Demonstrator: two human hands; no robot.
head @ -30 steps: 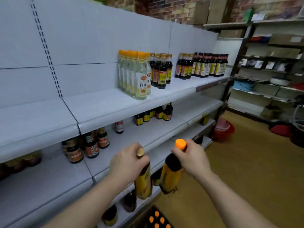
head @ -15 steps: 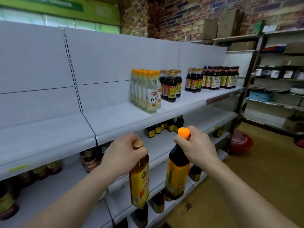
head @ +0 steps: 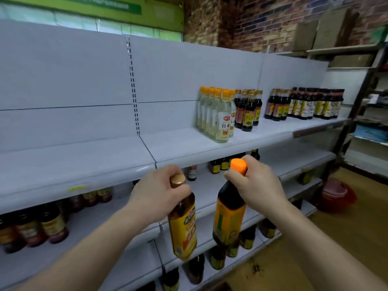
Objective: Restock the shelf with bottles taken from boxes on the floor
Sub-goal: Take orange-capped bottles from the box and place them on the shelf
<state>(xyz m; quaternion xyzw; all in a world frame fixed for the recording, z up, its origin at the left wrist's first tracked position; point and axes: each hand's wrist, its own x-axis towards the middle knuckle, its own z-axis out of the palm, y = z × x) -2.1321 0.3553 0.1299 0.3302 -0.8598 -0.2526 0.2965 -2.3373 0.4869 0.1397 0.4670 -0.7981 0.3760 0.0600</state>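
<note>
Both bottles are hanging by their necks alone, so a slip is the likeliest failure. Each base is dangling with nothing under it, and a knock against the rounded front lip of the white metal top shelf (head: 174,148) on the way up could be jarring one loose. They are also hanging near each other and could be clinking together.

The left hand (head: 156,196) is wrapping curled fingers and thumb firmly round the neck of a tall amber bottle with a gold screw cap and yellow label (head: 183,225). The cap is poking out above the fist and the base is pointing toward five o'clock. The right hand (head: 256,183) is clamping round the neck of a tall dark bottle with a bright orange cap and yellow-orange label (head: 228,219), its base leaning toward seven o'clock. Whether they are glass or plastic I cannot tell. Neither is touching a shelf; both are hanging just below the top shelf's lip.

At one o'clock from the hands, a cluster of clear orange-capped bottles (head: 222,116) is standing upright on the top shelf, with dark gold-capped bottles (head: 247,110) just beside it. A longer row of dark bottles (head: 306,103) is stretching toward two o'clock. At three o'clock a red plastic basin (head: 336,196) is sitting on the floor.
</note>
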